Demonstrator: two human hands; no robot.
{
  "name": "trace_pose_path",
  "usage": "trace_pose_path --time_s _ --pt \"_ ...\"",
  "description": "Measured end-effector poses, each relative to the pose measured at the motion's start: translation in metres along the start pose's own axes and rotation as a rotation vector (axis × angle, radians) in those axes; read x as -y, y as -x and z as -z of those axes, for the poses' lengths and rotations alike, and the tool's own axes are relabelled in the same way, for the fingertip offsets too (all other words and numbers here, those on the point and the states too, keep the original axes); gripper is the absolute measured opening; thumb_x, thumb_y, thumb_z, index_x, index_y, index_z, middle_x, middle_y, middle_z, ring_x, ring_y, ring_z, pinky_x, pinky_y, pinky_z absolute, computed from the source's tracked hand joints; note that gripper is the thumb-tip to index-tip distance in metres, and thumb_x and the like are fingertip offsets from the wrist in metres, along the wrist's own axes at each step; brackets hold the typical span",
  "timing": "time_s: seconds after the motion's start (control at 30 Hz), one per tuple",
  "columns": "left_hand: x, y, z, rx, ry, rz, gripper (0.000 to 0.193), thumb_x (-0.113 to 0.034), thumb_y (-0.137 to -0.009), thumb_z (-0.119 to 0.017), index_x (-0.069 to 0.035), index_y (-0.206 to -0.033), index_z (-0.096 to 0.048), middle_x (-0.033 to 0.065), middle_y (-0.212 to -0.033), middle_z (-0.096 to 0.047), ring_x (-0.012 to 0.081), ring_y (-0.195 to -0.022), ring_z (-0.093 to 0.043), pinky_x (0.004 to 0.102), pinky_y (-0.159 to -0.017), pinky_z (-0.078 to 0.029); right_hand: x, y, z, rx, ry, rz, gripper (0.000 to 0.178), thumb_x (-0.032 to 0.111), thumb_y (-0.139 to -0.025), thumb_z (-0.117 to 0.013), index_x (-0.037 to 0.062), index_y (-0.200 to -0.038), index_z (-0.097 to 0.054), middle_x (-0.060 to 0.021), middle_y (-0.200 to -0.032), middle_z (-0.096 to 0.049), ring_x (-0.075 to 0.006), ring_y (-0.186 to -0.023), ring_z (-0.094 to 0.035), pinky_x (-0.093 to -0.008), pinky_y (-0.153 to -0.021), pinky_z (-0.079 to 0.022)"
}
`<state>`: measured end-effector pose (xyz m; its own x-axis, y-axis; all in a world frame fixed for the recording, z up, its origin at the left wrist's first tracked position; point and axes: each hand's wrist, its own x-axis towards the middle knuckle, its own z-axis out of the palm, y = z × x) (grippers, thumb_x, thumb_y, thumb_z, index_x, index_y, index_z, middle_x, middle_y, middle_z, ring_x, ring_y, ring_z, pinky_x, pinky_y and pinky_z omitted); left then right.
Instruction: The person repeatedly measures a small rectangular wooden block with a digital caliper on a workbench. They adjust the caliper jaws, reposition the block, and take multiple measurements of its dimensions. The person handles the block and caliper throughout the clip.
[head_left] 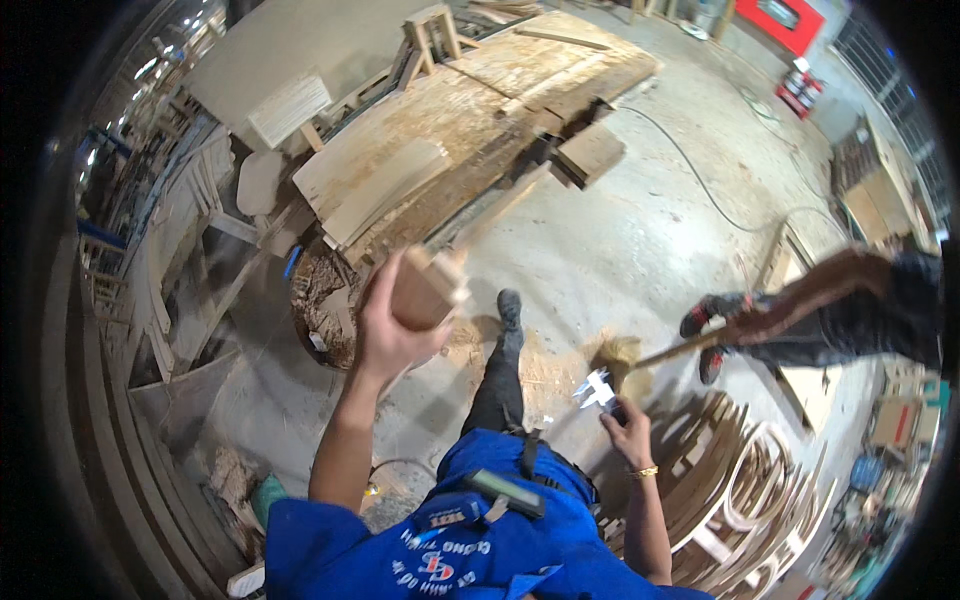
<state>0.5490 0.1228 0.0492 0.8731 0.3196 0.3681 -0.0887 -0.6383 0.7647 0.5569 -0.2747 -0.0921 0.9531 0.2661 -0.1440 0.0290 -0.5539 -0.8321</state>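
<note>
So your left hand is wrapped round a wooden block, your right hand, well apart, grips a caliper poking out front, plus white lettering on your blue shirt

Wood shavings and stacked wooden frames show a woodworking workshop.

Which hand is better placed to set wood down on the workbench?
Probably the left hand: it grips wood and appears nearer the workbench; the right hand, holding a caliper, is farther back.

Left hand farther forward, right hand nearer, both curled
</note>
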Motion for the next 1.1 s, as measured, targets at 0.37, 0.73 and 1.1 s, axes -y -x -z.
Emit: trace_pose_path --time_s 0.37,0.73,1.1 --pt "0.007 -0.365 -0.134 -0.107 0.164 -0.059 0.079 -0.025 -0.059 -0.087 0.004 -0.121 -0.050 0.0174 -0.105 -0.061 0.0260 -0.097 -0.061 0.0365 -0.083 -0.049 0.212 -0.363 0.012 -0.093 -0.434 0.024 0.039 0.014 -0.075 -0.080 0.0016 -0.109 -0.065 0.0040 -0.065 -0.048 -0.0012 -0.056 -0.038 -0.0203 -0.051 -0.032" --pt "0.116 -0.627 -0.281 -0.606 1.073 0.690 0.075 -0.040 -0.075 -0.079 0.007 -0.122 -0.044 0.0154 -0.116 -0.055 0.0219 -0.104 -0.053 0.0352 -0.089 -0.043 0.249 -0.749 0.094 0.254 0.442 0.421 0.027 0.016 -0.078 -0.064 0.0072 -0.103 -0.068 -0.0211 -0.081 -0.066 -0.0314 -0.070 -0.067 -0.0381 -0.063 -0.051" --pt "0.221 -0.455 -0.250 -0.202 0.071 0.706 0.077 -0.024 -0.080 -0.074 -0.002 -0.142 -0.034 0.0187 -0.139 -0.045 0.0279 -0.128 -0.044 0.0385 -0.104 -0.038 0.149 -1.239 0.109 0.386 0.759 0.570 0.026 0.024 -0.093 -0.056 0.0018 -0.085 -0.065 -0.0055 -0.070 -0.056 -0.0110 -0.068 -0.051 -0.0333 -0.057 -0.042"
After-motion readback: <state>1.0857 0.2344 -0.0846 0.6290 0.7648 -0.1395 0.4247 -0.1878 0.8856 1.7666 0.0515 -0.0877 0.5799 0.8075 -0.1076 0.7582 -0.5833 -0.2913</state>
